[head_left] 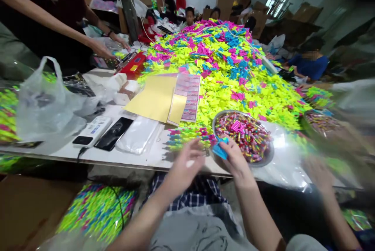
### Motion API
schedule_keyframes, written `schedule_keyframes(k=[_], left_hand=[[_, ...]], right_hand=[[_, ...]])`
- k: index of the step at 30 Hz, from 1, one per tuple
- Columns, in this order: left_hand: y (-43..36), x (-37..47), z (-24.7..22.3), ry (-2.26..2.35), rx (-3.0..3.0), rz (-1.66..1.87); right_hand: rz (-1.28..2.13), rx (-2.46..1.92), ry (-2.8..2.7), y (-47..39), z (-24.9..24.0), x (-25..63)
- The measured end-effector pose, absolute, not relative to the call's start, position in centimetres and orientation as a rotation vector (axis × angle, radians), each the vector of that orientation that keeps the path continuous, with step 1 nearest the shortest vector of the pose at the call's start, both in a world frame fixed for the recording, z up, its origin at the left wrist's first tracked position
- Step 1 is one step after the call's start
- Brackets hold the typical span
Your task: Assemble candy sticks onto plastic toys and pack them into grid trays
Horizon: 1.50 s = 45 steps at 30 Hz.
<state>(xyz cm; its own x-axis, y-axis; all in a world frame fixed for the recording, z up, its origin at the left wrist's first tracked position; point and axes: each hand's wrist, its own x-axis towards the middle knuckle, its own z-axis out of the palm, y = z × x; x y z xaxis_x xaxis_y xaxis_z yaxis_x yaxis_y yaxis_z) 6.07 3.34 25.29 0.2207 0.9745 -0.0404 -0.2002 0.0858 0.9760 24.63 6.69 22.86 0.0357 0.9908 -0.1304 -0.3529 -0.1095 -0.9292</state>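
Between the fingers of my right hand point(236, 155) is a blue plastic piece point(220, 148), held over the near left rim of a metal bowl point(271, 152). Small wrapped, multicoloured items point(249, 137) fill the bowl, and a pink plastic piece point(237, 126) lies on top of them. My left hand point(191, 161) is blurred, just in front of a row of yellow, pink and blue pieces point(187, 137) at the table edge. Its fingers are smeared, so whether they hold anything is unclear.
A large heap of coloured plastic pieces point(222, 63) covers the table behind. Left are yellow sheets point(154, 96), a phone point(113, 133), a white device point(95, 129) and a plastic bag point(43, 110). One person stands at left; another person's hand point(319, 171) is at right.
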Motion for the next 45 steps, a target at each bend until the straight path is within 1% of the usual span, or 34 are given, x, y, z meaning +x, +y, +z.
schedule_keyframes(k=[2,6,10,13,16,20,24,31,36,40,45], left_hand=[[4.3,7.5,23.8,0.964,1.072,1.054],[4.2,8.4,22.3,1.037,0.971,1.086],[4.6,7.2,23.2,0.99,0.996,1.035],[5.1,6.4,23.7,0.984,0.961,1.118],[5.2,6.1,23.6,1.046,0.944,1.195],[5.2,5.7,24.0,1.14,0.953,1.213],[5.3,5.6,24.9,1.08,0.832,1.238],[5.1,5.9,25.4,1.03,0.62,1.38],[4.9,5.8,25.3,1.04,0.65,1.369],[4.9,6.2,25.2,1.027,0.636,1.363],[4.9,6.6,25.0,1.057,0.603,1.366]], right_hand=[[1.478,-0.976,-0.757,6.0,22.4,21.9],[1.521,-1.03,-0.862,5.2,22.0,20.1],[1.531,-0.89,-0.782,5.6,22.4,20.9],[1.624,-0.791,-0.706,5.9,22.8,21.7],[1.697,-0.767,-0.722,5.7,23.1,22.1],[1.733,-0.748,-0.707,5.4,23.1,22.0],[1.711,-0.705,-0.607,5.4,22.8,21.6],[1.709,-0.797,-0.642,4.2,22.1,20.7],[1.742,-0.896,-0.791,3.0,22.1,19.5],[1.7,-0.99,-0.862,2.5,22.0,19.0],[1.654,-1.01,-0.818,2.5,21.5,19.1]])
